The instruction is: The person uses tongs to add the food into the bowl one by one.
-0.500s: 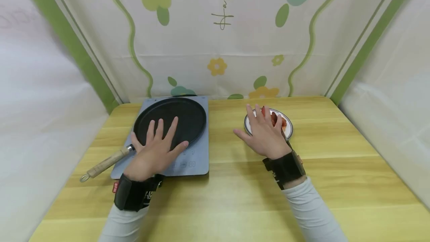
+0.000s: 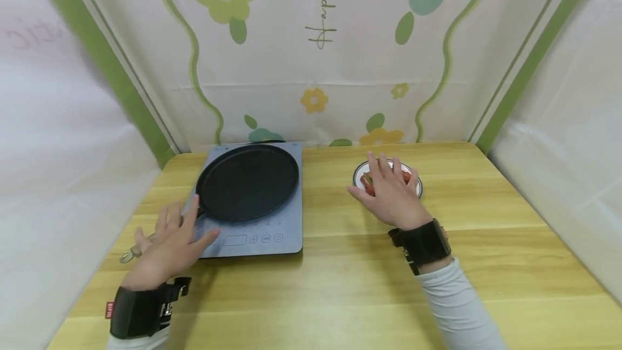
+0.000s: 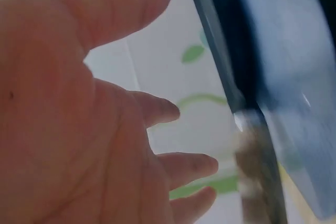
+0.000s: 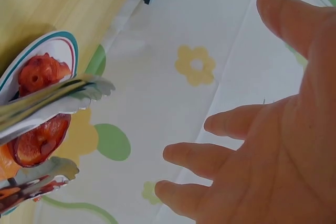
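Observation:
My left hand hovers over the handle of a flat black frying pan, fingers spread and holding nothing. It covers most of the wooden handle in the head view, though the metal hanging loop shows. My right hand is above a small plate with a dark rim line, its fingers extended. On the plate lie reddish cooked food pieces, partly covered by the hand in the head view. Metal tongs with scalloped tips lie over the food, their arms apart.
The pan sits on a grey induction cooktop with touch controls along its front edge. Both stand on a wood-grain table. A white flowered cloth hangs behind, with white cloth walls on both sides.
My left hand has moved left and toward me, from over the pan to over its handle. My right hand has shifted slightly right and toward me, staying over the plate.

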`<action>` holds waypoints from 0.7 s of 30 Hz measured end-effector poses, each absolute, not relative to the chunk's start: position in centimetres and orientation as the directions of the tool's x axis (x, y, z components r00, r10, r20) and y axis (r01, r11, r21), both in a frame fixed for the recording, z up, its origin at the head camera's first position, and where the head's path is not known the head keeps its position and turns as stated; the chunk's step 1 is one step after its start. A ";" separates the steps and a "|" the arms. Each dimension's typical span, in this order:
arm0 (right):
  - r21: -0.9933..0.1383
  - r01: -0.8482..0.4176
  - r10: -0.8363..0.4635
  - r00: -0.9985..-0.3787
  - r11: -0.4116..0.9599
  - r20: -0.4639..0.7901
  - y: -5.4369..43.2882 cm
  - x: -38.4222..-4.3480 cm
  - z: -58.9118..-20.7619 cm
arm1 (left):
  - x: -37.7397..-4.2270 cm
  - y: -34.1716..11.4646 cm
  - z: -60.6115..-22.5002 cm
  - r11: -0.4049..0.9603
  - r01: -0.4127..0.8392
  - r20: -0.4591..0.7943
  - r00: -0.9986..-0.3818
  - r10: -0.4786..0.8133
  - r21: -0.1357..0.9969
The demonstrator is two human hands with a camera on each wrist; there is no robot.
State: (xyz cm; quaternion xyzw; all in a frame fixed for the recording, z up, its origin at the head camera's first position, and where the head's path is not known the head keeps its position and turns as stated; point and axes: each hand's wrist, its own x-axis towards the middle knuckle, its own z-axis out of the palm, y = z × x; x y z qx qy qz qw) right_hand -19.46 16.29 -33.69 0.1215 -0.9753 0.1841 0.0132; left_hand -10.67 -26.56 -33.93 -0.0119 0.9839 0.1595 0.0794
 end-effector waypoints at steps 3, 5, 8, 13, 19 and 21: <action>-0.372 -0.243 -0.228 -0.970 0.896 0.082 16.8 -19.4 -33.6 | -10.8 -28.1 -34.4 0.949 -0.064 -0.175 -0.984 -0.009 0.310; -0.386 -0.236 -0.222 -0.972 0.892 0.082 17.2 -19.4 -33.6 | -11.0 -28.9 -34.7 0.956 -0.053 -0.170 -0.985 -0.004 0.289; -0.401 -0.217 -0.207 -0.976 0.890 0.068 17.6 -19.3 -33.4 | -11.3 -29.6 -34.8 0.962 -0.026 -0.149 -0.989 0.015 0.273; -0.414 -0.191 -0.192 -0.981 0.890 0.040 18.0 -19.3 -33.3 | -12.7 -30.3 -34.8 0.955 0.037 -0.093 -0.993 0.067 0.294; -0.413 -0.179 -0.182 -0.983 0.893 0.031 18.2 -19.5 -33.3 | -13.8 -31.4 -35.2 0.936 0.065 -0.046 -0.995 0.087 0.347; -0.411 -0.181 -0.184 -0.982 0.894 0.033 18.3 -19.6 -33.3 | -13.9 -32.0 -35.4 0.936 0.038 -0.066 -0.996 0.065 0.349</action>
